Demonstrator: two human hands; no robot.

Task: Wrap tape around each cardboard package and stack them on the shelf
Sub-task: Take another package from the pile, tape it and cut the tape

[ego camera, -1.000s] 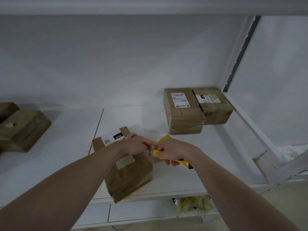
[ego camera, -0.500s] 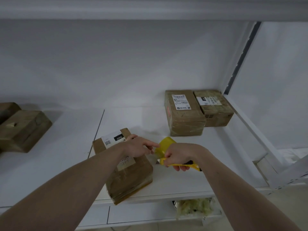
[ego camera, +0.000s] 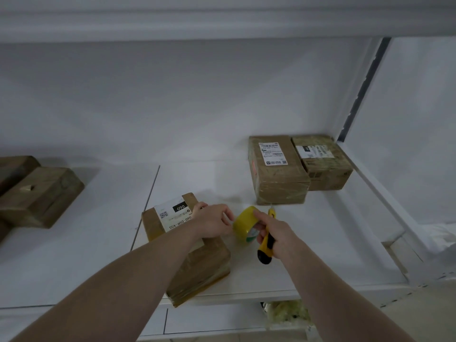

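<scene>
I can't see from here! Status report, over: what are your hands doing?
Left hand resting on the near package. Right hand grips yellow tape roll and utility knife. Two packages wait at the back. Nothing in the way.

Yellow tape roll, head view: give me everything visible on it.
The yellow tape roll is a glossy ring of wide yellow packing tape, its core showing whitish-green at the lower edge. It stands on edge, just above or on the white shelf, right of the brown cardboard package with the 060 label. The right hand holds it alongside a yellow-and-black utility knife, index finger over the roll's top. The left hand pinches at its left side, apparently the tape's free end.
</scene>
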